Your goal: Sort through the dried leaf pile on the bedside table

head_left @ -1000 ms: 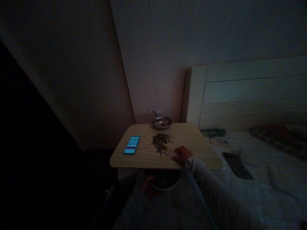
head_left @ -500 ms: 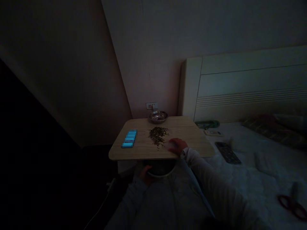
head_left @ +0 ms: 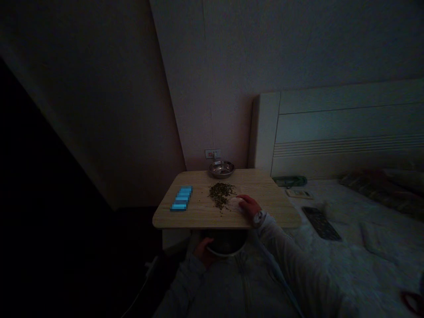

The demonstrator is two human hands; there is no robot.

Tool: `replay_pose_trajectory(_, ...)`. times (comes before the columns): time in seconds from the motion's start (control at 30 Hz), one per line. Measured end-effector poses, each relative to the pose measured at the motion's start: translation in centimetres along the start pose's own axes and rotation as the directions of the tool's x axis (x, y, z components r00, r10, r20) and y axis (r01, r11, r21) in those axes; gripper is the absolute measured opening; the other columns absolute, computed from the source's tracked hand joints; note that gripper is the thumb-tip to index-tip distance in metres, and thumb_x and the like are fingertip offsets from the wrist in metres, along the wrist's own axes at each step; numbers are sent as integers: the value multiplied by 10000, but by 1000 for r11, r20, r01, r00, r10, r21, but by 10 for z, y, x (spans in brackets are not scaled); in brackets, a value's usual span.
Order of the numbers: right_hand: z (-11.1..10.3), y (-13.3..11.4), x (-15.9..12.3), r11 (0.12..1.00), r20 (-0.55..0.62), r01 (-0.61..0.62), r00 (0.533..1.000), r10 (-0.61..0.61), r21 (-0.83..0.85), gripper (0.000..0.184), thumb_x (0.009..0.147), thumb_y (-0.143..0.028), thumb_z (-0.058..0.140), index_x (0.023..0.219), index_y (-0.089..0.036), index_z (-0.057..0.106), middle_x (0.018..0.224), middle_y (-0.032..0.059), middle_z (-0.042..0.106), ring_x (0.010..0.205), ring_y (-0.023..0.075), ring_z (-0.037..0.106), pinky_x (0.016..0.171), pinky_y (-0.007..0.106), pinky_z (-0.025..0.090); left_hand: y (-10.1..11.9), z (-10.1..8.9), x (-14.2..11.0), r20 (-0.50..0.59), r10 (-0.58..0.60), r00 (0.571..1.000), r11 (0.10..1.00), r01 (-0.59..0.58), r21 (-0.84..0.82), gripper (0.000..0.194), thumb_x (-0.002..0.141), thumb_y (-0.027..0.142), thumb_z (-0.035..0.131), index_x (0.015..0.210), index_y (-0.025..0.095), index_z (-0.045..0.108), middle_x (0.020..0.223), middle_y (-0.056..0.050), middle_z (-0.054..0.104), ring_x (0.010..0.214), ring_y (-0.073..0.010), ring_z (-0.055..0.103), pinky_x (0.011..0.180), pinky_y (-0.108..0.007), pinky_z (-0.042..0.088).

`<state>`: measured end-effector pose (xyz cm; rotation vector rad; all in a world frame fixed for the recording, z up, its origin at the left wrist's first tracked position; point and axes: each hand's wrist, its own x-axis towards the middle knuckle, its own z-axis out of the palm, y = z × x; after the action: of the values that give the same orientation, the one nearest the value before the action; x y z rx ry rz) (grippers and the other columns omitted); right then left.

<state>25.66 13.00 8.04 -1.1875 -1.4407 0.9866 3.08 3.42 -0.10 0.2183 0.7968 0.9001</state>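
My left hand (head_left: pixel 204 252) is closed on the rim of a dark bowl (head_left: pixel 228 252), which sits on my lap under the table's front edge. On the wooden table (head_left: pixel 195 218) lies a loose pile of small dark grains (head_left: pixel 220 194), with a few scattered around it. Just right of the pile, my right hand (head_left: pixel 249 205) is closed on a pale, partly see-through piece (head_left: pixel 234 204); dim light hides its kind. Behind the grains stands a shiny metal bowl (head_left: pixel 221 169).
A lit phone (head_left: pixel 182 198), its screen blurred, lies on the table's left side. To the right, the bed (head_left: pixel 351 265) holds a dark phone-shaped object (head_left: pixel 321 223), a pale remote-like object (head_left: pixel 299 194) and red scissor handles (head_left: pixel 412 302). A wall socket (head_left: pixel 212 153) is behind.
The view has shifted, so the table sits lower in it. My right hand's fingers have drawn together on the pale piece beside the grains. My left hand stays on the bowl.
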Motion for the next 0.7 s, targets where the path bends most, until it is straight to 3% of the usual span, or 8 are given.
replay_pose_trajectory(0.13,14,0,-3,999,56,-38,998,36,27,308,571,-265,538,871,-210,585,543,-57,509,511,108,432,521,246,355,-4,-3,9,-112,26,993,1000,-25,12,193,729,180,562,897,180,658,861,-82,758,1156,-301,573,955,-461,441)
replay_pose_trajectory(0.37,16,1,-15,1000,76,-4,997,4,3,265,558,-237,511,821,-207,523,488,-96,437,480,83,381,508,224,309,-1,5,-4,-20,49,999,998,-48,38,158,621,152,646,776,179,665,954,-101,748,1240,-338,490,1020,-465,381)
replay_pose_trajectory(0.43,14,0,-18,1000,88,5,996,-3,-15,259,559,-216,506,817,-201,528,478,-103,410,474,78,361,505,220,302,2,9,-12,-54,60,997,998,-58,34,133,640,148,636,769,179,657,949,-92,751,1228,-324,506,1016,-454,391)
replay_pose_trajectory(0.57,14,2,-19,996,141,14,990,-1,-89,269,577,-189,516,844,-200,546,505,-97,433,485,78,378,504,214,317,6,16,-20,-121,41,992,999,-41,4,226,680,141,617,903,158,646,945,-98,752,1187,-311,547,983,-456,427)
replay_pose_trajectory(0.7,15,4,-19,985,144,36,989,-12,-167,270,604,-184,511,869,-207,558,512,-89,443,500,86,397,511,214,328,5,16,-19,-102,30,994,1000,-30,7,373,716,137,584,1087,166,616,970,-78,753,1149,-304,580,964,-458,445)
